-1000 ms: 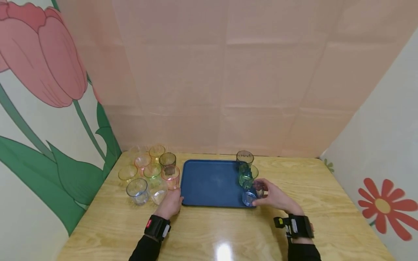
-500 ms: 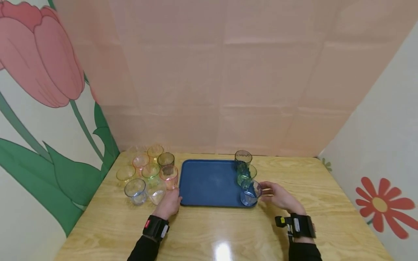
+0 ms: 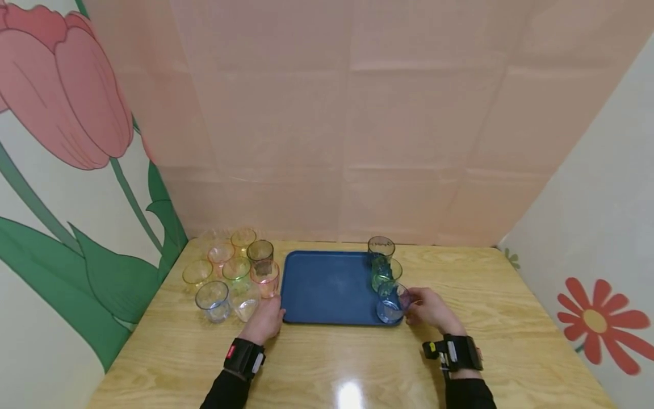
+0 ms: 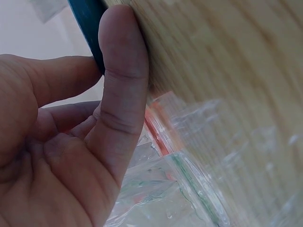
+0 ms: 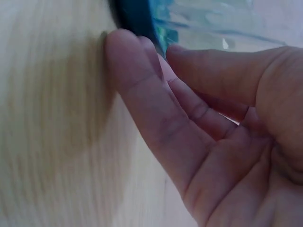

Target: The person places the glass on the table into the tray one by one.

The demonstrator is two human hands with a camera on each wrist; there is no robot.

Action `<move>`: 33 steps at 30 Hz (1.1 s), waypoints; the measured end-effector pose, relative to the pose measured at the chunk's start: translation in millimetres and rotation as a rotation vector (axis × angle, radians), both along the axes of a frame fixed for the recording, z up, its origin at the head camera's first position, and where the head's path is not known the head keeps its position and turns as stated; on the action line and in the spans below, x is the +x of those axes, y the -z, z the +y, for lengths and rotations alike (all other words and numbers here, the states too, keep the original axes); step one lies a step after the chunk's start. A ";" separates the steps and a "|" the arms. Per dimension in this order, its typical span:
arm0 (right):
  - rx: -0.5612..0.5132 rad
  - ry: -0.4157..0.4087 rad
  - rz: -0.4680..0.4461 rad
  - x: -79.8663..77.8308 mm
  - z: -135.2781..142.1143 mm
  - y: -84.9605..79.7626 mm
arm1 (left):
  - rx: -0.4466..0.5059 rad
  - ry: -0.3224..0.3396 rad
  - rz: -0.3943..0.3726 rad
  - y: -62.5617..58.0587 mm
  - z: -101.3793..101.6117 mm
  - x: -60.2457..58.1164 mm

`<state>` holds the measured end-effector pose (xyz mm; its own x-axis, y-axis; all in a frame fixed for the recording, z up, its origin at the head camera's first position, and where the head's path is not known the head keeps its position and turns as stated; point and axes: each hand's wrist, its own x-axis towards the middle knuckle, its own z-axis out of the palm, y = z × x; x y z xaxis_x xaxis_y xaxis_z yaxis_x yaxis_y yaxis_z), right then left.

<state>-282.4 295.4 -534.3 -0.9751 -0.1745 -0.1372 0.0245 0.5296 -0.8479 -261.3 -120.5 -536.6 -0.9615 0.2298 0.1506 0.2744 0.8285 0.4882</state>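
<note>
Holding, left side: the left hand [image 3: 264,321] pinches the rim of the rectangular blue tray [image 3: 327,289] by its near left corner, thumb and fingers curled.
Holding, right side: the right hand [image 3: 433,309] pinches the tray's right rim by the near corner; whether it also touches the blue glass tumbler [image 3: 390,304] cannot be told.
Tray: lies on the pale wooden tabletop [image 3: 327,369], close to the far edge.
Right edge of tray: a smoky grey glass tumbler [image 3: 381,247] at the far corner, a green glass tumbler [image 3: 386,275] next, the blue one at the near corner, all upright.
Left of tray: a cluster of tinted glass tumblers [image 3: 213,304], close beside the left hand, leaving little room.
Room: bare wood runs from the right hand to the tabletop's right edge, and before the tray.
</note>
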 end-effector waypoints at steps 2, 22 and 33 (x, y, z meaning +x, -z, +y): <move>0.009 0.008 0.003 -0.1 -2.4 2.0 | 0.002 0.000 0.002 0.2 0.0 0.7; 0.069 0.147 -0.083 -7.4 -12.5 5.2 | -0.005 0.035 -0.037 -19.6 0.0 9.2; 0.076 0.165 -0.105 -8.2 -13.6 4.3 | 0.031 0.001 0.084 -54.4 -10.3 23.0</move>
